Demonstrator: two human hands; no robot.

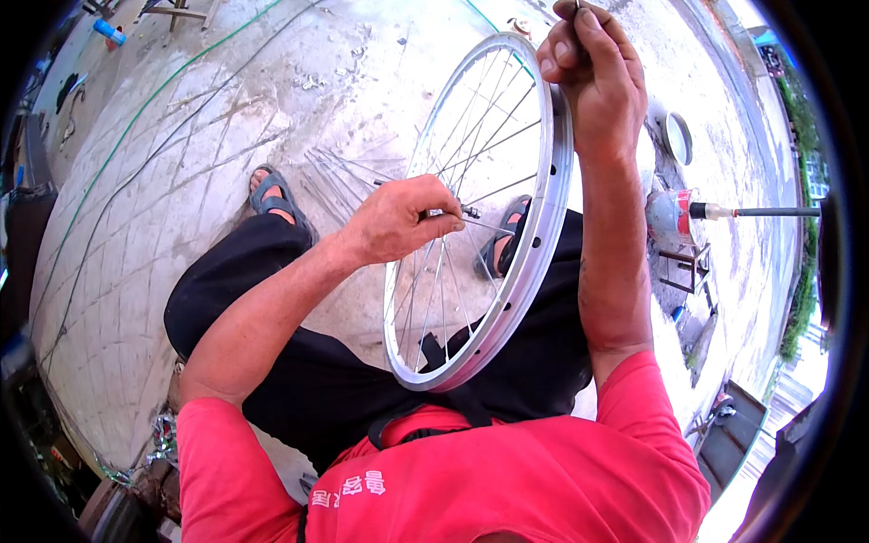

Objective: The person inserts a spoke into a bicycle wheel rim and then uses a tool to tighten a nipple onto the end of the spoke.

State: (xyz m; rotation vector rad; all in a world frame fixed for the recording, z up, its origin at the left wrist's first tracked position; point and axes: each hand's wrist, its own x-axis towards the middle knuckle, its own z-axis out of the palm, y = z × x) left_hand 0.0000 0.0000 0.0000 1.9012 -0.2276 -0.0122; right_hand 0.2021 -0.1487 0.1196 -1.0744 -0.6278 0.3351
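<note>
A silver bicycle wheel [518, 303] stands tilted between my legs, its lower rim against my lap. Thin spokes run from its rim to the hub [470, 212]. My left hand [405, 215] is closed at the hub, thumb and forefinger pinched on a spoke. At the far edge of the rim my right hand [599, 80] is raised with its fingers curled together. The tip of something small and thin shows between those fingers, too little of it to name. Loose spokes [337, 174] lie on the ground beyond my left hand.
A green hose [149, 98] and a dark cable cross the paved ground at left. To the right stand a red and white bucket [672, 217], a small stool [686, 269] and a round metal ring [677, 138]. A blue bottle-like object [109, 33] lies far left.
</note>
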